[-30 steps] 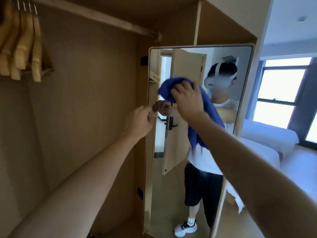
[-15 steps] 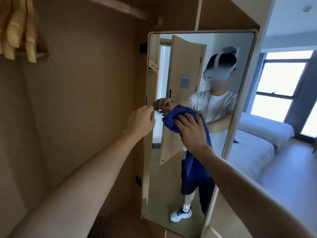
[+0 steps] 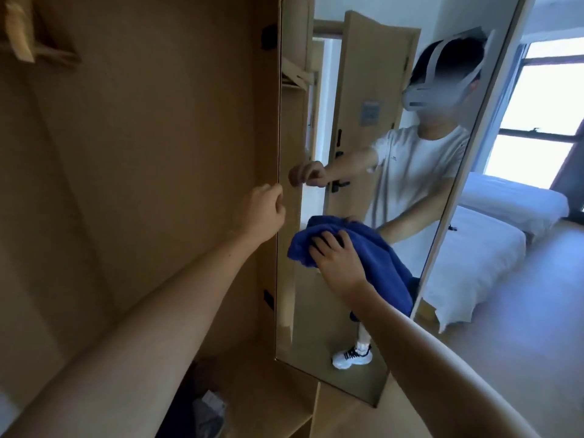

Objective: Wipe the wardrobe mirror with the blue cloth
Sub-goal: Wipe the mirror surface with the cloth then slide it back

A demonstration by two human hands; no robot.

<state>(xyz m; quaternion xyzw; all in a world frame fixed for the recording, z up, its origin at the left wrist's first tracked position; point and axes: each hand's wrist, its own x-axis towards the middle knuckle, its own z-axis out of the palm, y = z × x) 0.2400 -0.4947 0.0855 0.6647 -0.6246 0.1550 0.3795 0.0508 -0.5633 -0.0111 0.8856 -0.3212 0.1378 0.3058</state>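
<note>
The blue cloth (image 3: 354,248) lies bunched against the middle of the wardrobe mirror (image 3: 319,327), with one end hanging down the glass. My right hand (image 3: 339,263) presses it flat, fingers spread over the bundle rather than curled round it. My left hand (image 3: 264,213) pinches the mirror's left edge, I judge to steady it. I am mid-wipe; the lower glass looks undone, so the next stroke calls for even pressure downward.
</note>
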